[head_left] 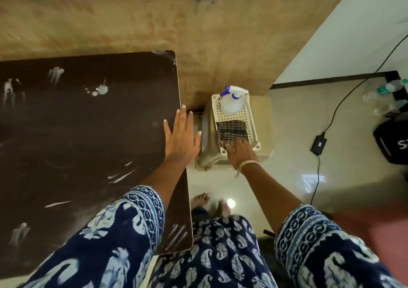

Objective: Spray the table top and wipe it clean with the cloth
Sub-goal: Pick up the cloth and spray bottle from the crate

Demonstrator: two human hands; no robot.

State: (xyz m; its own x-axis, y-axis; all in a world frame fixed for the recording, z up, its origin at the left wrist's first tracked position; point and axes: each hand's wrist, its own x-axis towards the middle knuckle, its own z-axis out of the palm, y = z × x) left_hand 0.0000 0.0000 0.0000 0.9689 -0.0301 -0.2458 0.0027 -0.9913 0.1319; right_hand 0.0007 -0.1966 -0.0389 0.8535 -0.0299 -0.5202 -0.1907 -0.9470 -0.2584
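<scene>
Risk, mid-right of frame: my right hand (pixel 239 153) reaches the checked cloth (pixel 231 131) in the basket (pixel 254 133), grip hidden, bottle (pixel 230 103) above; left hand (pixel 182 133) flat on smeared table (pixel 88 133); a tug may tip basket off stool (pixel 266 122).
</scene>
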